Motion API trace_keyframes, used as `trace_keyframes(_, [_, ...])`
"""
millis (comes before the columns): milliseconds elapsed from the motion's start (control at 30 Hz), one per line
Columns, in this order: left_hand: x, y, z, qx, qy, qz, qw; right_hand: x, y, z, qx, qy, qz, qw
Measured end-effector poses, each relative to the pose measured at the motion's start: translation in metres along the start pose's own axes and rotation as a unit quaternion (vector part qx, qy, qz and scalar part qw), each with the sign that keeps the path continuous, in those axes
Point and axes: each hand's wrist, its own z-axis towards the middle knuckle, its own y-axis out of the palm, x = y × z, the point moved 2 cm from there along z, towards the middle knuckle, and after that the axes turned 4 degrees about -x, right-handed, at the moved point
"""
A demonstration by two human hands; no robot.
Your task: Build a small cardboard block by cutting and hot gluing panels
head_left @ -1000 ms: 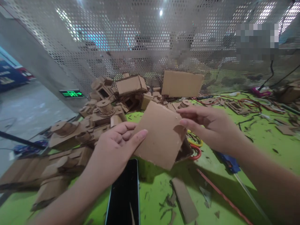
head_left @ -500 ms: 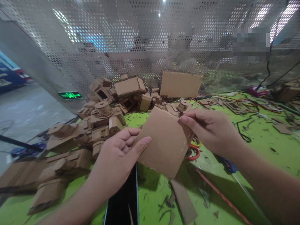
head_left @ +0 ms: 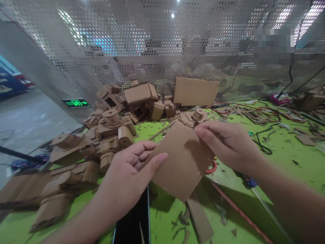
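Observation:
A flat, roughly square piece of cardboard (head_left: pixel 181 162) with slightly ragged edges is held tilted above the table. My left hand (head_left: pixel 135 169) grips its left side, thumb on the face and fingers behind. At the upper right edge, my right hand (head_left: pixel 223 142) pinches the cardboard between thumb and fingers. Behind the lower right edge shows part of a red handle loop (head_left: pixel 211 167), mostly hidden. Under the cardboard's bottom corner lies a cardboard strip (head_left: pixel 200 218). A dark flat panel (head_left: pixel 133 217) with a light edge lies below my left hand.
Cardboard camera-like models (head_left: pixel 111 120) crowd the left side. A cardboard box (head_left: pixel 196 90) stands at the back by the perforated metal screen (head_left: pixel 157 40). Scraps and cables (head_left: pixel 264 145) lie on the green table (head_left: pixel 284 169). A red rod (head_left: pixel 238 210) and glue gun-like blue tool (head_left: pixel 250 181) are front right.
The cardboard piece has moved slightly down and towards the right, with both hands still gripping it. More of the red loop is now covered. The models have stayed in place.

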Motion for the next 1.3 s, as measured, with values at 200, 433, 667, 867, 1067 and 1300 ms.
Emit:
trace_keyframes(200, [-0.001, 0.000, 0.002, -0.007, 0.003, 0.005, 1.000, 0.001, -0.001, 0.000, -0.006, 0.010, 0.002, 1.000])
trace_keyframes(433, [-0.001, 0.000, 0.002, 0.000, 0.010, 0.019, 1.000, 0.001, -0.002, 0.001, -0.016, -0.017, -0.008, 1.000])
trace_keyframes(667, [0.000, -0.003, 0.003, 0.021, 0.020, 0.027, 0.999, 0.010, -0.007, 0.002, 0.086, -0.003, -0.055, 0.995])
trace_keyframes(867, [-0.001, -0.005, 0.007, 0.042, 0.002, -0.001, 0.999, 0.014, -0.024, 0.004, 0.147, 0.020, 0.076, 0.986])
trace_keyframes(1067, [0.000, -0.003, 0.005, 0.045, 0.001, -0.007, 0.999, 0.012, -0.017, 0.006, 0.103, 0.015, 0.080, 0.991])
trace_keyframes(1300, [-0.001, 0.002, -0.004, 0.017, 0.007, -0.006, 1.000, 0.004, 0.006, 0.001, 0.072, -0.012, -0.001, 0.997])
